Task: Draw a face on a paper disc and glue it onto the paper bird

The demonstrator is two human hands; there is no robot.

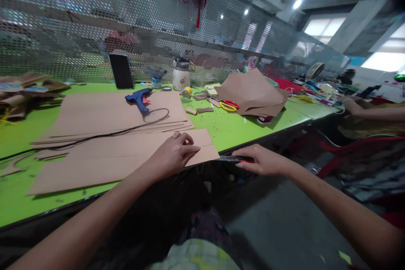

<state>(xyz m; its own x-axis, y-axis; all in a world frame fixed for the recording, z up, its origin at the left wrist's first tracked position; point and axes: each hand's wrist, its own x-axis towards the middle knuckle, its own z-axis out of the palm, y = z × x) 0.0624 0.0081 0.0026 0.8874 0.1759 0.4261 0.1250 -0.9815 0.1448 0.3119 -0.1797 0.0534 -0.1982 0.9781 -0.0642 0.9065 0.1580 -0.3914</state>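
Observation:
A long brown paper sheet (104, 166) with a crease along it lies at the table's front edge, its right end reaching slightly over. My left hand (174, 154) is closed on this sheet near its right end, fingers bent and the thumb by the front edge; the exact contact under the fingertips is hidden. Just off the table edge, my right hand (264, 160) grips a slim cutter (236, 159) with a dark blade and black-and-red handle. The blade points left and meets the sheet's right corner. Whether it is a knife or scissors is partly hidden by the fingers.
A blue glue gun (139, 100) rests on stacked brown paper (85, 109), its black cord running left. Behind are a phone (121, 71), a jar (181, 76), yellow-handled scissors (229, 106) and a paper pile (253, 90). Another person's arm (373, 112) is at far right.

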